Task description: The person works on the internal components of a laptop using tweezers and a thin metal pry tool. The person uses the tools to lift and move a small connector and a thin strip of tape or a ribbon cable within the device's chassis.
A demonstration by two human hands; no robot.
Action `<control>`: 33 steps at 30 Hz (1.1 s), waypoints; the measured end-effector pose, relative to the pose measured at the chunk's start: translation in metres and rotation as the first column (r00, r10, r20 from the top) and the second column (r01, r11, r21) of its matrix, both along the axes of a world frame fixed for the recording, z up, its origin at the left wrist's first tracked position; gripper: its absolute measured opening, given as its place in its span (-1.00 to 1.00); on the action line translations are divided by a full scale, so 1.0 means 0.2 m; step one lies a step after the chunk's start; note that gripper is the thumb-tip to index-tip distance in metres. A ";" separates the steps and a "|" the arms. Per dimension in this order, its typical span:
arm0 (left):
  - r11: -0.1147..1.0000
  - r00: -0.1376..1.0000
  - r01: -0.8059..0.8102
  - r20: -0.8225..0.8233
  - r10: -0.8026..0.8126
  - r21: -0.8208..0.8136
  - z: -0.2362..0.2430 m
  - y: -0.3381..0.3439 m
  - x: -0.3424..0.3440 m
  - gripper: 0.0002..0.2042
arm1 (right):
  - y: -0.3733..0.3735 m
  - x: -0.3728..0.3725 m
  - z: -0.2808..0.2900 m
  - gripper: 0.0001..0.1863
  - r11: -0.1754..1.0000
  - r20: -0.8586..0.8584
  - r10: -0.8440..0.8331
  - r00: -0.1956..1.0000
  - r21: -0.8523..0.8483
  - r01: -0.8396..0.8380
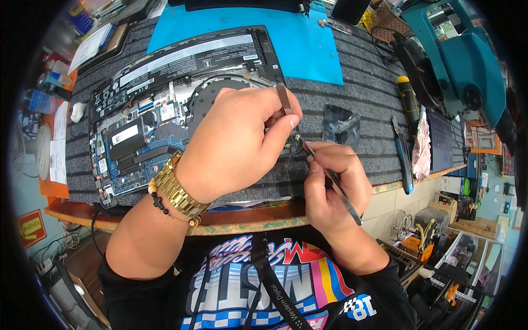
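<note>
Nearest the cam, a black printed tee (225,286) is seen, crossed by a dark lanyard (278,297). Above it, the L hand (239,140) is held over the RH part of the opened laptop (157,131); its thumb & fingers are clamped together on a flat metal strip (283,100). A gold watch (179,187) & a beaded bracelet (158,203) are worn on that wrist. The R hand (342,187) is closed too, thumb & fingers pinched on a slim metal tool (344,199), its tip brought up to the laptop's near R corner; whether contact is made can't be told.

The laptop is laid nr the front edge of the desk (247,224), L of ctr, on a grey ribbed mat (374,99). Its innards are exposed: battery (187,60) along the far side, blue circuit board (124,179) toward the near L corner, round black fan (201,102) part-hidden by the L hand.

Just R of the laptop, a small dark pouch (341,125) is placed. Nr the desk's R edge, a blue-&-black hand tool (403,157), a yellow-&-black handle (407,99) & a crumpled pink cloth (422,146) are set; a teal machine (478,55) is stood at the far R corner. Toward the far edge, a blue sheet (313,60) is spread. By the L edge, a white tuft (77,112) is left.
</note>
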State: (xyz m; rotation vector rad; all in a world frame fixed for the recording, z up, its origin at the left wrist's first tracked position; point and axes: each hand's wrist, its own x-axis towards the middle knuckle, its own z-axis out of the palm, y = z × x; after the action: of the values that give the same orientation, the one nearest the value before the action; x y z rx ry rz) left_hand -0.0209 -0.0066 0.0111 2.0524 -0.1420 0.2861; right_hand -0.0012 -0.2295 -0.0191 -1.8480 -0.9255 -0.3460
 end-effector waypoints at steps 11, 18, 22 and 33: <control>0.996 0.989 -0.020 0.150 0.006 0.090 -0.06 -0.01 0.02 -0.92 | 0.02 0.00 0.00 -0.70 0.999 0.052 -0.031 0.998 -0.021 0.033; 0.994 0.986 -0.008 0.168 -0.011 0.113 -0.06 -0.01 0.01 -0.91 | 0.03 0.00 0.00 -0.71 0.998 0.052 -0.060 0.997 -0.025 0.061; 0.997 0.993 -0.007 0.122 -0.003 0.079 -0.05 -0.02 0.01 -0.91 | 0.04 0.00 0.00 -0.72 0.997 0.049 -0.065 0.997 -0.024 0.067; 0.988 0.990 -0.016 0.140 -0.006 0.156 -0.05 -0.01 0.01 -0.90 | 0.04 0.01 -0.01 -0.71 0.997 0.072 -0.057 0.996 -0.039 0.060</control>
State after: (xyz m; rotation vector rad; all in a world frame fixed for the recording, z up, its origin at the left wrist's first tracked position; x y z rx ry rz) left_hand -0.0196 -0.0082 0.0007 2.1884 -0.2524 0.4343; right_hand -0.0001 -0.2219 -0.0209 -1.9136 -0.9338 -0.4336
